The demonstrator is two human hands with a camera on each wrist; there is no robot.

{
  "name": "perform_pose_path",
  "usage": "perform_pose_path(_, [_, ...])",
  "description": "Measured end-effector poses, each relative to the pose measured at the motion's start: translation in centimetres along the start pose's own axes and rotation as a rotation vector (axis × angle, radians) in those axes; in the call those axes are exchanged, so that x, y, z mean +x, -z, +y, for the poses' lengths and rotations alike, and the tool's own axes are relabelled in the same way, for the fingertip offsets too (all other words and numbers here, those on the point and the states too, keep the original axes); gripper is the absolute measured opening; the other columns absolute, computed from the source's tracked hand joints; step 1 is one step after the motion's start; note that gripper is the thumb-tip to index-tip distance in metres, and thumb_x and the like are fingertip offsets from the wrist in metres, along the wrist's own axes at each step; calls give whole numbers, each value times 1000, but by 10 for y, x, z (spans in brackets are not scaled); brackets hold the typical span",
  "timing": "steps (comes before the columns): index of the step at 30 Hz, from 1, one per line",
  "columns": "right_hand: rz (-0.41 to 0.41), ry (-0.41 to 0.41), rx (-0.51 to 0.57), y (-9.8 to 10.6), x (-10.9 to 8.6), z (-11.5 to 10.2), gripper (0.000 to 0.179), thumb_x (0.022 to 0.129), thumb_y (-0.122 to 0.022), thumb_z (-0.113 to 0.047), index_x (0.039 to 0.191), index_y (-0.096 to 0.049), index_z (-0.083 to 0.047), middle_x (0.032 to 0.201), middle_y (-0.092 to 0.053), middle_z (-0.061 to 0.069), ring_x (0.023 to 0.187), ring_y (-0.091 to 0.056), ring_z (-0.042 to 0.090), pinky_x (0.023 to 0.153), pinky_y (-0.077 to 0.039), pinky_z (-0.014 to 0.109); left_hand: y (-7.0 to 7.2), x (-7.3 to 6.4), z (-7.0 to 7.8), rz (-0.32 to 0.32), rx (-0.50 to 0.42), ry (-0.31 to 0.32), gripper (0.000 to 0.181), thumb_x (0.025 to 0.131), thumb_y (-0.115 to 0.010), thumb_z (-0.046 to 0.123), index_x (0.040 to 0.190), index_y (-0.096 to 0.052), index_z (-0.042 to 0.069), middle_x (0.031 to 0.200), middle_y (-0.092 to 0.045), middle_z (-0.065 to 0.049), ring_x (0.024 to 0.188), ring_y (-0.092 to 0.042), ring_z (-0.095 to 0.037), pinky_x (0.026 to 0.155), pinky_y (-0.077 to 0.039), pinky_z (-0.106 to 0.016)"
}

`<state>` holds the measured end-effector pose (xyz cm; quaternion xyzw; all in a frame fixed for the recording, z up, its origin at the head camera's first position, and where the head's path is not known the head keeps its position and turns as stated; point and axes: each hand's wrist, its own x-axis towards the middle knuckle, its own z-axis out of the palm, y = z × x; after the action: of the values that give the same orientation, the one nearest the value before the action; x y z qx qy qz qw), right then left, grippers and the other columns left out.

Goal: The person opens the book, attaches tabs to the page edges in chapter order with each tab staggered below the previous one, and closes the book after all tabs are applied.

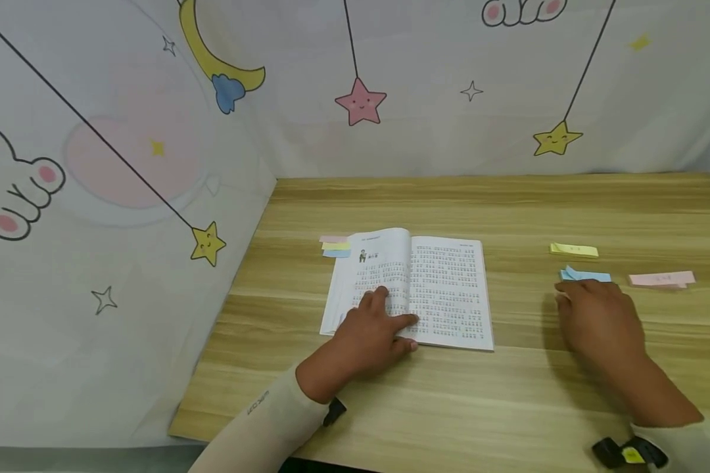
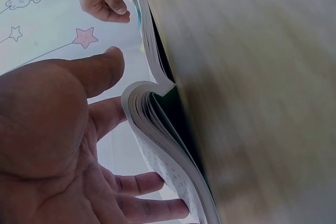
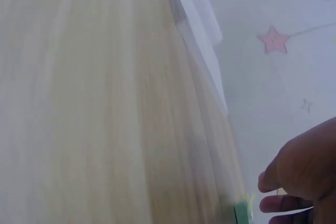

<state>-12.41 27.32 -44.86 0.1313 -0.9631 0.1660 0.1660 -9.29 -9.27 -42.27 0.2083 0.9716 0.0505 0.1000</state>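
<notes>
An open book point(image 1: 452, 286) of printed text lies on the wooden table. My left hand point(image 1: 367, 335) rests on its lower left page, fingers spread, the thumb by the bottom edge; in the left wrist view the pages bulge near the spine point(image 2: 139, 90). Pink, yellow and blue tabs point(image 1: 336, 253) stick out from the book's upper left edge. My right hand point(image 1: 606, 322) is at a blue sticky-note pad point(image 1: 591, 276), covering its near edge, fingertips bent. One blue corner is lifted. In the right wrist view, the thumb and fingers point(image 3: 283, 203) show nothing between them.
A yellow sticky-note pad point(image 1: 574, 250) lies behind the blue one, and a pink pad point(image 1: 659, 280) to its right. White cloth walls point(image 1: 420, 144) with printed stars and a moon border the table point(image 1: 509, 203) at the back and left.
</notes>
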Motion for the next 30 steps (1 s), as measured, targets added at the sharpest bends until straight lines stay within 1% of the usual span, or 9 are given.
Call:
perform_pose_path(2, [-47, -42, -16, 4, -1, 11, 22, 93, -63, -5, 112, -71, 6, 107, -66, 34, 93, -57, 60, 71, -43, 68, 0, 0, 0, -4, -5, 9, 47, 98, -59, 59, 141, -62, 41, 151, -34, -19, 133, -39, -36, 88, -48, -49])
perform_pose_path(6, [-138, -81, -17, 7, -2, 23, 23, 96, -61, -7, 112, -71, 5, 104, -66, 34, 89, -58, 59, 66, -45, 67, 0, 1, 0, -8, -8, 23, 46, 98, -59, 59, 141, -62, 42, 152, -33, -19, 136, -38, -37, 90, -48, -50])
perform_pose_path(10, [-168, -97, -14, 6, -2, 27, 21, 96, -63, -8, 110, -73, 4, 103, -66, 31, 91, -59, 58, 67, -47, 66, -2, 1, -1, 1, -3, 20, 46, 98, -60, 58, 141, -62, 42, 151, -34, -20, 135, -39, -38, 89, -48, -50])
perform_pose_path(13, [-167, -101, -12, 6, -3, 29, 21, 96, -63, -7, 110, -74, 4, 105, -66, 31, 93, -58, 58, 70, -48, 66, -2, 1, 0, 5, 0, 15, 46, 98, -60, 58, 141, -62, 42, 151, -34, -20, 133, -40, -37, 88, -49, -50])
perform_pose_path(19, [-174, -136, 0, 6, -3, 32, 21, 96, -63, -9, 106, -74, 5, 110, -64, 32, 98, -54, 59, 73, -46, 68, -1, 1, 1, 3, -1, 16, 46, 98, -59, 59, 141, -62, 43, 151, -34, -19, 133, -40, -37, 87, -48, -51])
perform_pose_path(21, [-153, -136, 2, 6, -3, 31, 19, 95, -65, -10, 103, -74, 5, 109, -63, 32, 98, -53, 59, 73, -45, 67, -1, 1, 0, 1, -4, 20, 46, 98, -59, 59, 141, -62, 43, 151, -34, -19, 134, -40, -37, 87, -48, -52])
perform_pose_path(27, [-60, -99, -33, 6, -3, 28, 13, 89, -73, -9, 94, -74, 3, 105, -66, 30, 93, -56, 54, 73, -41, 64, 0, 1, 1, -2, -5, 21, 46, 98, -59, 59, 141, -62, 43, 152, -34, -19, 133, -40, -35, 87, -48, -51])
perform_pose_path(28, [-54, -97, -38, 6, -3, 27, 12, 88, -73, -8, 93, -74, 3, 103, -67, 30, 92, -56, 53, 72, -41, 64, 0, 1, 1, -1, -4, 20, 46, 98, -59, 59, 141, -62, 43, 151, -34, -19, 133, -40, -35, 87, -48, -51])
perform_pose_path(30, [-67, -98, -46, 8, -2, 27, 11, 88, -72, -8, 93, -73, 2, 99, -68, 28, 89, -57, 53, 69, -39, 64, 0, 1, 1, 0, -3, 18, 46, 98, -59, 59, 141, -62, 43, 151, -35, -19, 133, -40, -35, 87, -48, -51])
